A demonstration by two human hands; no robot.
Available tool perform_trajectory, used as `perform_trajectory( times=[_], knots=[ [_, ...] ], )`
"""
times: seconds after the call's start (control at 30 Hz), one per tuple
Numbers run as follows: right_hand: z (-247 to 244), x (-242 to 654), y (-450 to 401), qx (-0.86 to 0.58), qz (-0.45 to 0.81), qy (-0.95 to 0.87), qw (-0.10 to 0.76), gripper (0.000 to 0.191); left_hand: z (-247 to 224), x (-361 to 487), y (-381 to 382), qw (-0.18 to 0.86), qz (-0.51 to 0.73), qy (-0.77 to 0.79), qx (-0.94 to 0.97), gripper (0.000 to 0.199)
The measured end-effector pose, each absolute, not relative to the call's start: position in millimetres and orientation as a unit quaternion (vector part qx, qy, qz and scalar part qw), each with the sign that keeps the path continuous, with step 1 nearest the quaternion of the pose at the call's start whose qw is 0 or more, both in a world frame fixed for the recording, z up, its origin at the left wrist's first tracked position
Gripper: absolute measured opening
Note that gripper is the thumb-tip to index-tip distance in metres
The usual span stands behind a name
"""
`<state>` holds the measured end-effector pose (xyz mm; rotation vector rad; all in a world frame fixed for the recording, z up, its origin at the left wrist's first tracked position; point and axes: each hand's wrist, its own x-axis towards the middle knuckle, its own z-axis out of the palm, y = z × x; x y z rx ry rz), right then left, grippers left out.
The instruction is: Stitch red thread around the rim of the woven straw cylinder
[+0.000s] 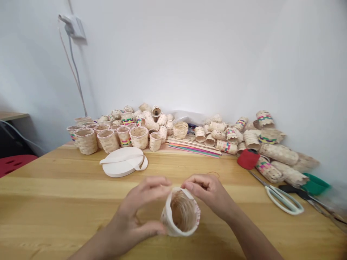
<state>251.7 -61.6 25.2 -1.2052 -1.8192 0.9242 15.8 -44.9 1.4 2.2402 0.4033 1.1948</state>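
A small woven basket [181,213] is tilted with its mouth facing me, above the near middle of the table. White tape lines much of its rim, and pink stitching shows on the rim's right side. My left hand [141,209] curves around the basket's left side with thumb and fingers apart. At the upper right of the rim, my right hand [208,191] has thumb and forefinger pressed together; what they pinch is too small to make out.
A roll of white tape [121,161] lies behind my left hand. Many woven baskets [108,141] line the wall, with coloured strips [193,149] before them. Scissors [282,198], a red object [248,159] and a green container [316,184] are at right.
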Motion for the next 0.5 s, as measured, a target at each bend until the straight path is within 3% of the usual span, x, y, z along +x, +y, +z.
perform_trajectory(
  times=[0.07,0.2,0.33,0.4,0.5],
  knots=[
    [24,252,-60,-0.48,0.35,-0.713,0.373,0.031,-2,11,-39,0.323,0.439,0.201,0.814,0.074],
    [18,248,-58,-0.489,0.348,-0.715,0.358,0.03,-9,10,-32,0.375,0.27,0.204,0.863,0.094],
    [9,241,-54,-0.477,0.363,-0.672,0.434,0.029,-17,22,-43,0.366,0.222,0.186,0.884,0.119],
    [5,240,-51,-0.471,0.372,-0.641,0.478,0.031,-16,30,-50,0.343,0.224,0.185,0.893,0.107],
    [0,243,-46,-0.478,0.376,-0.615,0.502,0.034,-10,43,-57,0.317,0.189,0.114,0.922,0.062]
  ],
)
